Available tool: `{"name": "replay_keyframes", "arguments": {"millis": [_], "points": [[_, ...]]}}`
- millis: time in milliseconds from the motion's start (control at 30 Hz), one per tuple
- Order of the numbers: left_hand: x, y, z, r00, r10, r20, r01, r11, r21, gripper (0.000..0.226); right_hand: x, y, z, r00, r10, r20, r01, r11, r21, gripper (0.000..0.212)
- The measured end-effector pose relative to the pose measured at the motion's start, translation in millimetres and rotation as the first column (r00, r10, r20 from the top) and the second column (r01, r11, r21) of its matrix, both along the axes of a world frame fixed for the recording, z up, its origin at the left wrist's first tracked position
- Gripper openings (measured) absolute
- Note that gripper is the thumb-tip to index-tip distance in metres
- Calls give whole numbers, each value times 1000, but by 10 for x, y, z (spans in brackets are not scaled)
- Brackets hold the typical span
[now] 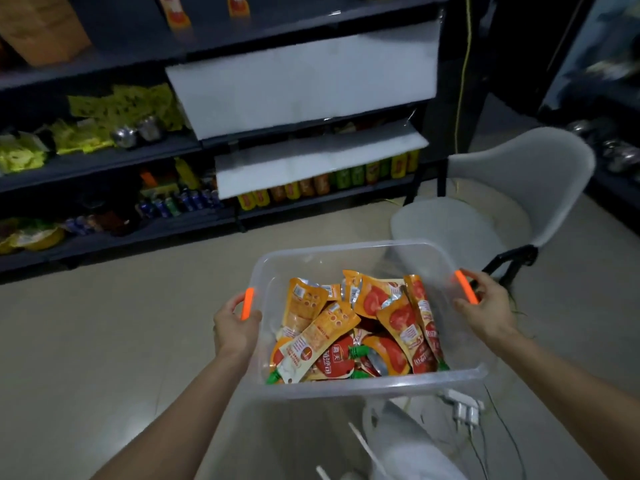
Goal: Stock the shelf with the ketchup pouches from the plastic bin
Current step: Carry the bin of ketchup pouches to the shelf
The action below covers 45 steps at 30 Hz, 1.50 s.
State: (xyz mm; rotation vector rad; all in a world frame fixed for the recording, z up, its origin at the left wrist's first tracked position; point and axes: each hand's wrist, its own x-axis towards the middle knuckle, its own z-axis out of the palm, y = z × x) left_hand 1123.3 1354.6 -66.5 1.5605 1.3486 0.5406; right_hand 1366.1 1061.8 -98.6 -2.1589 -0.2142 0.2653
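Left hand (235, 330) and right hand (485, 310) grip the clear bin (346, 388) of ketchup pouches (346, 337) by its 2 orange handles (247, 303); a grey chair (519, 174) stands just beyond, before the dark shelf (104, 161).

Reaches both bare forearms forward from the lower corners, angled inward. Grips the bin (346, 388) on its left side with left hand (235, 327), fingers curled round the handle (247, 303). Same on the right side with right hand (485, 306), fingers curled, back of hand up.
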Motion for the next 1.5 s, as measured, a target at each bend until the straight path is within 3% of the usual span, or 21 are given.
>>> {"name": "replay_keyframes", "arguments": {"millis": [400, 767, 933, 1133, 1300, 1367, 1500], "points": [[2996, 1267, -418, 938, -339, -73, 335, 940, -58, 31, 1855, 610, -353, 928, -356, -111, 352, 934, -52, 50], [5690, 1650, -790, 645, -744, -173, 736, 666, -121, 42, 2855, 707, -666, 718, -682, -139, 669, 731, -135, 47], [6776, 1532, -1099, 554, -811, -190, 783, 585, -212, 37, 3099, 832, -955, 554, -820, -143, 805, 571, -160, 41], [7692, 1331, -1450, 317, -907, -277, 889, 386, -247, 35, 3435, 919, -1177, 428, -895, -123, 868, 445, -221, 42], [8153, 1059, -1610, 348, -919, -185, 883, 388, -266, 31, 3684, 873, -1329, 346, -926, -151, 897, 374, -234, 45], [8247, 1011, -1708, 360, -908, -215, 870, 410, -274, 15, 3721, 851, -1416, 326, -932, -159, 901, 357, -247, 47], [8358, 972, -1933, 239, -922, -306, 904, 326, -276, 29, 3719, 803, -1634, 284, -935, -214, 891, 340, -301, 51]]}}
